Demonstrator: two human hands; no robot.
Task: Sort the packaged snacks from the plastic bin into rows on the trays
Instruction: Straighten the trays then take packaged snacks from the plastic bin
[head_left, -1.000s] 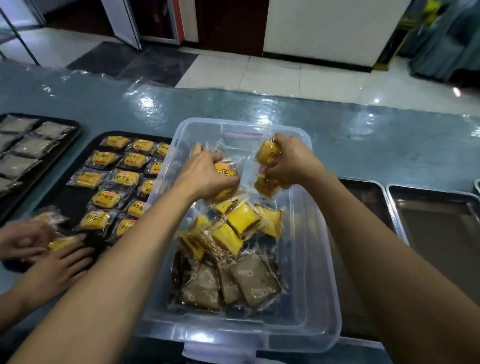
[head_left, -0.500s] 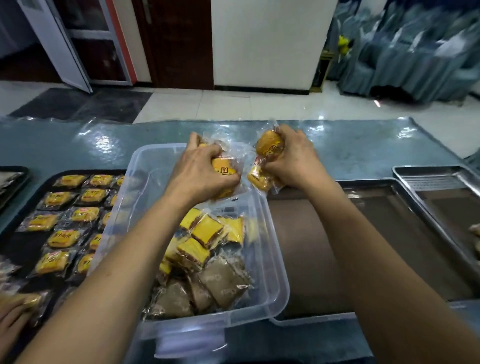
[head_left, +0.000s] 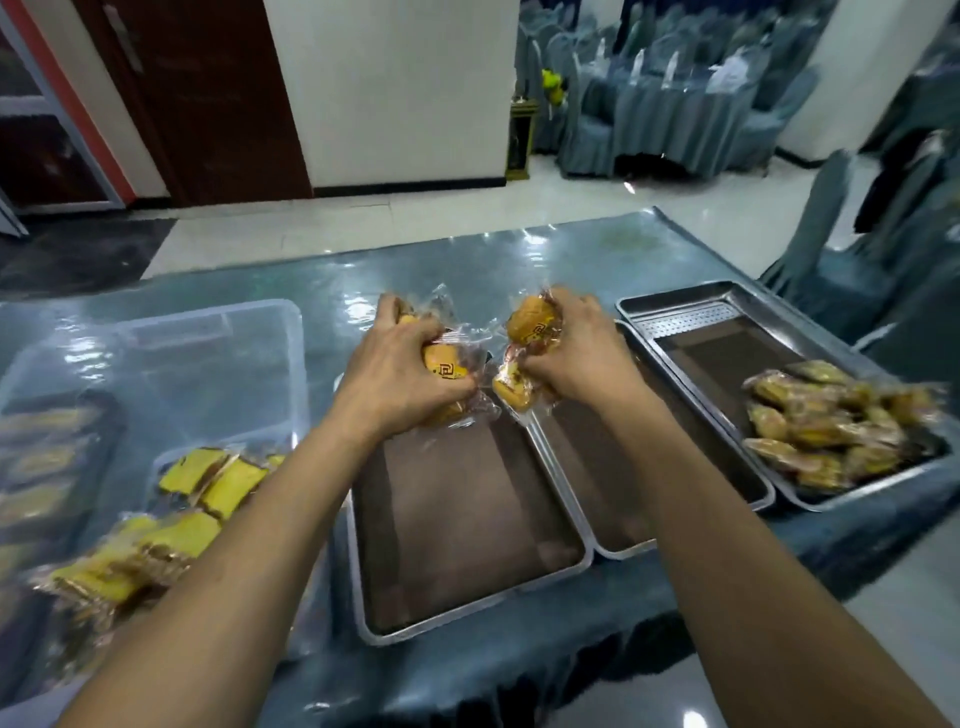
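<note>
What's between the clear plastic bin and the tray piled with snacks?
Head view: the middle tray and a second tray lie side by side, nothing in either. The left hand and right hand grip wrapped snacks above their far ends.

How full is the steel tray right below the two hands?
Empty: the steel tray shows a bare bottom; left hand and right hand hold wrapped snacks above it.

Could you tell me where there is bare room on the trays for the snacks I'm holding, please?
The steel tray right of the plastic bin is bare throughout. The next tray, between it and the far-right tray, shows bare too. That far-right tray is crowded by a snack pile at its near end.
</note>
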